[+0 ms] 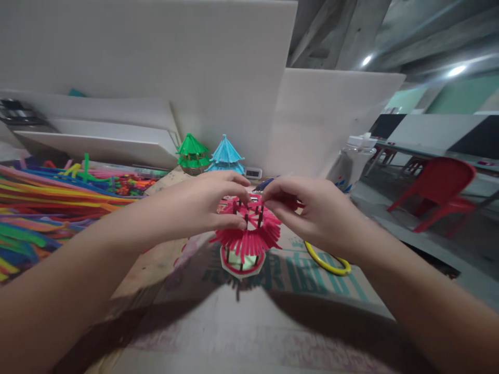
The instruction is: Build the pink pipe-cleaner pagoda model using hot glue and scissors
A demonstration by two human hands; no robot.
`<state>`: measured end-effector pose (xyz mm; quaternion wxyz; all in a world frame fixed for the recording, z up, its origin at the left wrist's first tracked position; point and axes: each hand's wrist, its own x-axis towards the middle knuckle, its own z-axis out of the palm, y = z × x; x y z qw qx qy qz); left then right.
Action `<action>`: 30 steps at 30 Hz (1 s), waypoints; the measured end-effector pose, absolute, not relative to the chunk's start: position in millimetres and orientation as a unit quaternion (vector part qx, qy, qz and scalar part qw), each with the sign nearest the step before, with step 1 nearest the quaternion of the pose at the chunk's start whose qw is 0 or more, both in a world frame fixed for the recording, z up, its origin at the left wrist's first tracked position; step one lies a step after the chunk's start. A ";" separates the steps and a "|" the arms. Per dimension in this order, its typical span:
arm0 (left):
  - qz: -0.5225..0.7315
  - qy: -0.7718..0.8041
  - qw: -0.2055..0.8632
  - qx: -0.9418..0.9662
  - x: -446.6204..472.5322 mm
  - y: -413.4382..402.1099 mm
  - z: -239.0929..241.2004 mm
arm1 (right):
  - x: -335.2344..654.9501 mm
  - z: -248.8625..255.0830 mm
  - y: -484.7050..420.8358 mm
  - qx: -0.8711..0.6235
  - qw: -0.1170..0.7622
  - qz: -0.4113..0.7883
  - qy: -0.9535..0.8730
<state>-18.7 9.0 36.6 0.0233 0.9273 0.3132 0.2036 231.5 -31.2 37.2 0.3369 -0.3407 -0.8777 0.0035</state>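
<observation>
A small pavilion model [249, 241] of pink-red pipe cleaners stands on the cardboard in front of me, with dark posts rising through its fringed roof and a pale base below. From the left, my left hand [218, 200] curves around its upper part, thumb and fingertips at the posts and ring. My right hand [300, 202] is closed in a pinch at the top right of the model, by a pink strip [255, 198] there. The fingers partly hide where that strip ends. A yellow loop [329, 265] lies below my right hand.
Colourful pipe cleaners [58, 202] are heaped at the left. Behind stand a green pavilion model [191, 150], a blue one [225, 153] and a small digital display [253, 173]. A clear pump bottle [349, 161] is at the right; a red chair [438, 189] stands beyond.
</observation>
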 end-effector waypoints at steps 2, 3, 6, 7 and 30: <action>0.199 0.315 0.031 0.928 -19.4 9.3 36.9 | 229.5 36.0 -32.4 -0.333 0.338 0.005 -0.880; 0.195 0.317 0.035 0.927 -19.5 9.3 37.2 | 229.0 35.6 -32.6 -0.332 0.336 0.006 -0.881; 0.183 0.329 0.049 0.925 -18.6 10.2 37.9 | 229.7 35.0 -31.3 -0.344 0.321 0.010 -0.882; 0.182 0.332 0.052 0.924 -18.1 10.8 38.0 | 230.4 34.8 -30.4 -0.349 0.316 0.012 -0.882; 0.200 0.335 0.066 0.918 -20.8 7.9 40.9 | 229.7 28.6 -25.0 -0.352 0.292 0.014 -0.889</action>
